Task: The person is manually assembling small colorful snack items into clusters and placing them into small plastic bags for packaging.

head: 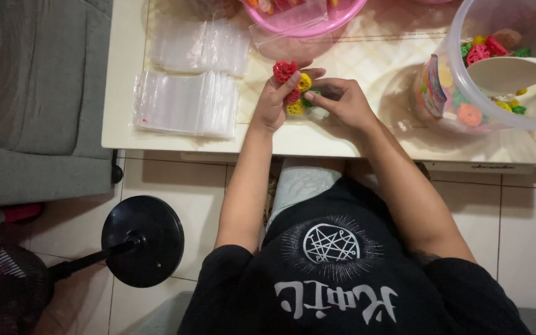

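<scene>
Where the two hands meet over the near edge of the table [125,93], they work on a small cluster of wheel-shaped snack pieces [297,93] in red, yellow and green. The left hand [274,102] grasps the cluster, with one red piece raised at its fingertips. The right hand [339,102] is curled with its fingertips pinched against the green and yellow pieces; how many pieces the cluster holds cannot be told, since the fingers cover part of it.

Two stacks of clear zip bags [187,102] lie on the table to the left of the hands, well apart from them. A pink bowl [317,22] sits beyond the hands and is cut off by the upper frame edge, so its contents are hard to make out. A clear plastic tub [466,118] at right holds more coloured pieces and a white scoop [510,74]; both are cut off by the right frame edge. On the floor at lower left stands a black fan base [144,242], with its grille only partly in view.
</scene>
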